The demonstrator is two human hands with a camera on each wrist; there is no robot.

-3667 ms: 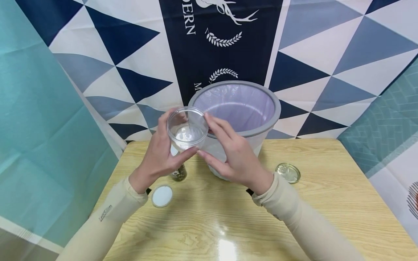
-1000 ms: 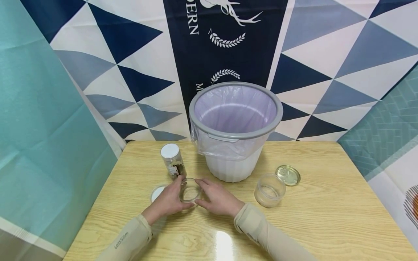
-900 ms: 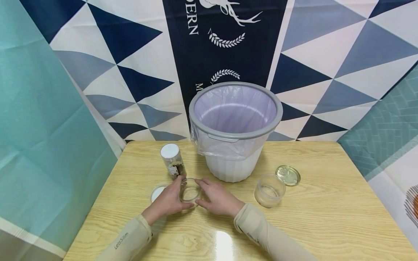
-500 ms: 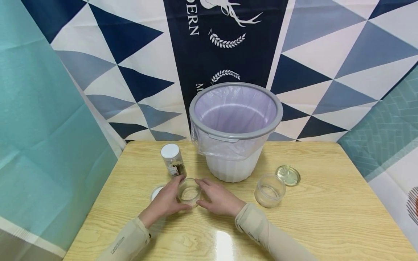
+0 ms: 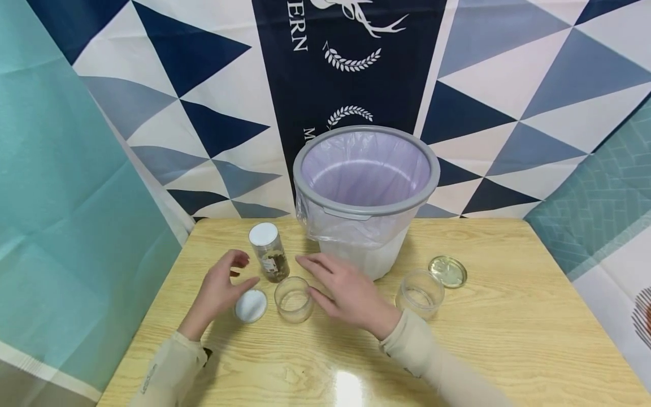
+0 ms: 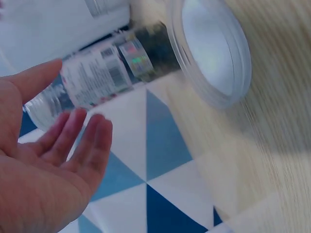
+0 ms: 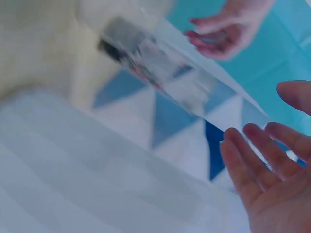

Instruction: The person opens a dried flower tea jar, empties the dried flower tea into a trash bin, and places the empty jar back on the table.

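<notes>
A clear round container [image 5: 294,301] stands on the table between the hands, neither hand gripping it. The left hand [image 5: 218,288] hovers above and left of a white-topped round lid [image 5: 251,306], fingers loosely bent, holding nothing. Just right of the container is the right hand [image 5: 351,291], its fingers extended and empty; whether it touches the container's rim is unclear. Behind the container stands a labelled jar [image 5: 274,264] with a white cap and dark contents. In the left wrist view the jar [image 6: 97,77] lies beyond the fingers.
A bin with a grey rim [image 5: 366,210] and purple liner stands at the back centre of the table [image 5: 325,362]. To its right are a second clear container [image 5: 420,297] and a gold-rimmed clear lid [image 5: 448,271]. Patterned cloth [image 5: 213,130] hangs behind.
Both hands have let go of the near clear container, which stays on the table. The left hand has moved left, while the right has lifted slightly and shifted right.
</notes>
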